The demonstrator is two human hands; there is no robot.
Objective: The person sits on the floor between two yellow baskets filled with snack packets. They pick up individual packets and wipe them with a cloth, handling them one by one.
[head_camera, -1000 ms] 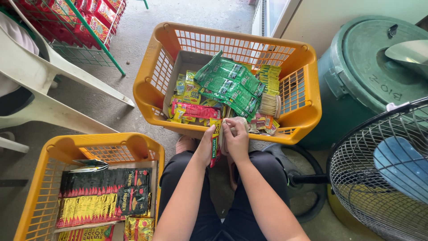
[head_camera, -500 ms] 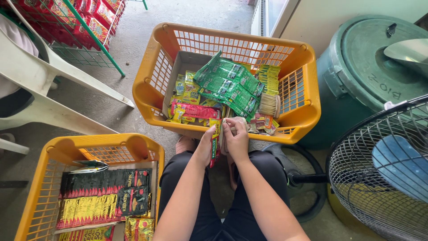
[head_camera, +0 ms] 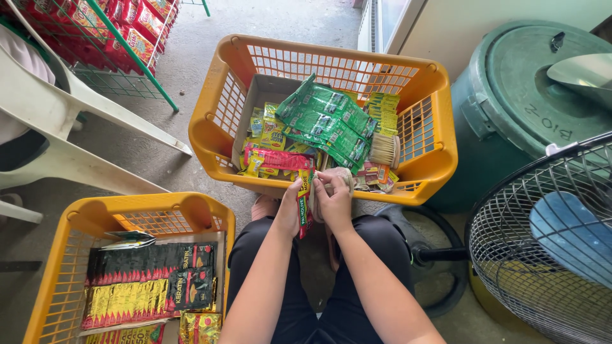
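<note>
Both my hands meet at the near rim of the far orange plastic basket [head_camera: 217,137]: left hand [head_camera: 288,213] and right hand [head_camera: 334,202] fingers pinching a hanging strip of red-and-green sachets [head_camera: 303,200]. I judge I'm sorting strips; next calls for a steady pull clear.

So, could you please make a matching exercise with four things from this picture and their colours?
Things:
1. basket
2. bin lid
3. chair
4. sachet strip held by both hands

Colours:
A. white
B. red
C. orange
D. dark green

Pairs: 1-C, 2-D, 3-A, 4-B
</note>
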